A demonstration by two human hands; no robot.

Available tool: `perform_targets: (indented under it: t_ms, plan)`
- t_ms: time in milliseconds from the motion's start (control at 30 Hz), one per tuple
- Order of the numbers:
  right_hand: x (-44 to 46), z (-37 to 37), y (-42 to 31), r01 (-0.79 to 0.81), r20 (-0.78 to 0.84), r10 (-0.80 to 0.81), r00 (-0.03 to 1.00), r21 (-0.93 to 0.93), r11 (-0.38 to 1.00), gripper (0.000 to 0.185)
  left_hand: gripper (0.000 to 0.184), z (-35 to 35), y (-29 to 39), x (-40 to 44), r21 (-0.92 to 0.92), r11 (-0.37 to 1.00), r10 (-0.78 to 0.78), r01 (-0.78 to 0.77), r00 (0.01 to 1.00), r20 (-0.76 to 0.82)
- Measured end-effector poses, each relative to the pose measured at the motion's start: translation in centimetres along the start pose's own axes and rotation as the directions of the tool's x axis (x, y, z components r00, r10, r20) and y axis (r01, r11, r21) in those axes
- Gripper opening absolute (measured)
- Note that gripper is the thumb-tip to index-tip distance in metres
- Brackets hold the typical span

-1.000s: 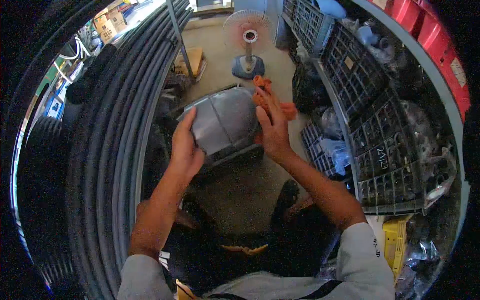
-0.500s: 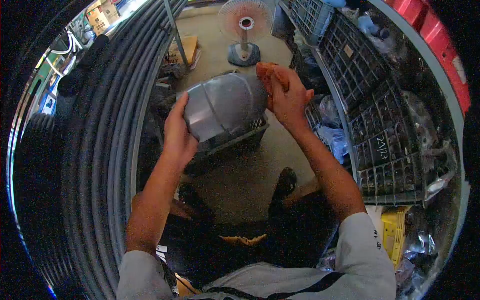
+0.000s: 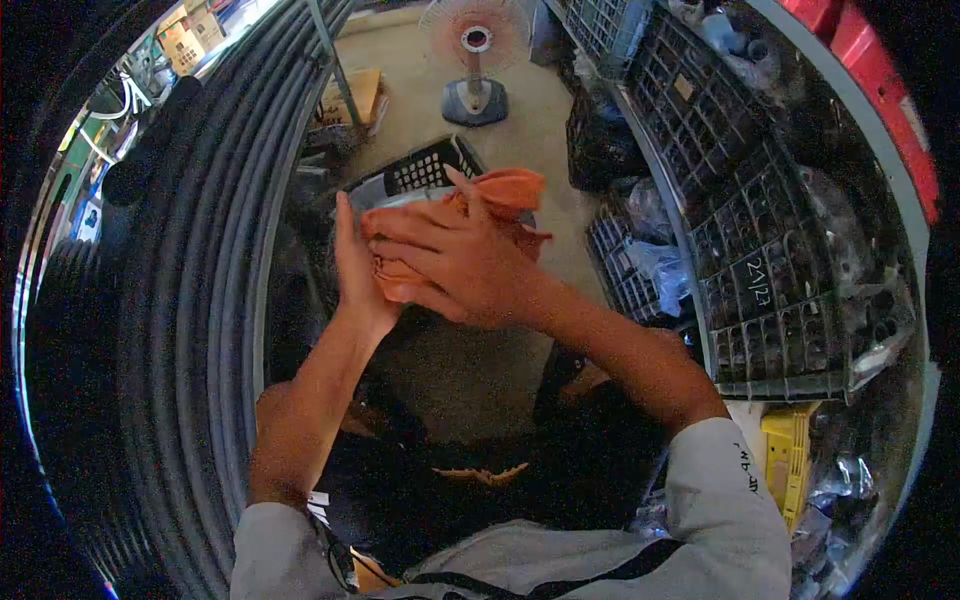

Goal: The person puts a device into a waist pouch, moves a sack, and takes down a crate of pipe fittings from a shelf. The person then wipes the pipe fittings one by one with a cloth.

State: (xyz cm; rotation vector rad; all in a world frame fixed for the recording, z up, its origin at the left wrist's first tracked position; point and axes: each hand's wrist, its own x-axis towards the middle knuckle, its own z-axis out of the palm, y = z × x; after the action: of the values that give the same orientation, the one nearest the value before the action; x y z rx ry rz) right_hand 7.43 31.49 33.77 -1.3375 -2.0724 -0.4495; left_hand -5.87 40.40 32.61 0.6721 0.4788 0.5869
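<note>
A smooth, curved grey plastic piece (image 3: 412, 196) is held up in front of me, mostly covered now by my right hand and a cloth; its exact kind is not clear. My left hand (image 3: 362, 272) grips its left end, thumb pointing up and the other fingers hidden. Spread across the near face, my right hand (image 3: 478, 258) presses an orange cloth (image 3: 512, 188) against the piece. Cloth folds stick out between the fingers and beyond the hand. Just behind and below is a black slotted crate (image 3: 435, 165).
Long dark pipes (image 3: 215, 250) lie along a rack at left. A standing fan (image 3: 475, 100) is on the floor ahead. Black crates (image 3: 745, 275) of fittings line the right shelf, with a yellow crate (image 3: 788, 460) lower down. A plastic bag (image 3: 660, 275) hangs beside the shelf.
My right hand has swept the cloth from the grey piece's right end leftward across its face, close to my left hand. The piece has tilted, and more of the crate behind shows.
</note>
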Motion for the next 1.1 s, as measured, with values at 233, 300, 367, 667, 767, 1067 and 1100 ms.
perform_targets:
  t_ms: [233, 300, 367, 667, 767, 1067, 1100]
  plan:
    - [-0.2, 0.2, 5.0, -0.214, 0.133, 0.173, 0.976, 0.438, 0.873, 0.049, 0.06, 1.2, -2.6, 0.0, 0.342, 0.933, 0.087, -0.113, 0.992, 0.091]
    - [-0.5, -0.4, 3.8, -0.32, 0.168, 0.295, 0.941, 0.728, 0.607, 0.051, 0.061, 1.4, -2.8, -0.2, 0.312, 0.948, 0.043, -0.067, 0.996, 0.08]
    - [-0.5, -1.4, 1.9, -0.343, 0.236, 0.347, 0.908, 0.895, 0.287, 0.055, 0.057, 1.4, -3.2, -0.1, 0.291, 0.953, 0.069, -0.082, 0.996, 0.054]
    - [-1.5, -1.0, 0.2, -0.367, 0.246, 0.366, 0.898, 0.876, 0.312, 0.075, 0.034, -0.3, -2.9, 1.3, 0.142, 0.987, 0.076, -0.075, 0.997, -0.006]
    - [-1.7, -2.1, 3.0, -0.412, 0.054, 0.478, 0.877, 0.595, 0.69, 0.066, 0.029, 0.0, -1.7, 1.3, 0.184, 0.976, 0.119, -0.115, 0.993, -0.013]
    - [-5.2, 0.5, 7.4, -0.713, 0.296, 0.825, 0.482, 0.679, 0.173, 0.049, 0.023, -0.8, 1.7, 1.0, 0.113, 0.977, 0.181, -0.179, 0.984, -0.001]
    - [-4.5, 0.0, 6.5, -0.683, 0.366, 0.819, 0.442, 0.729, 0.043, 0.048, 0.023, -1.3, 1.8, 1.3, 0.096, 0.98, 0.174, -0.174, 0.985, 0.01]
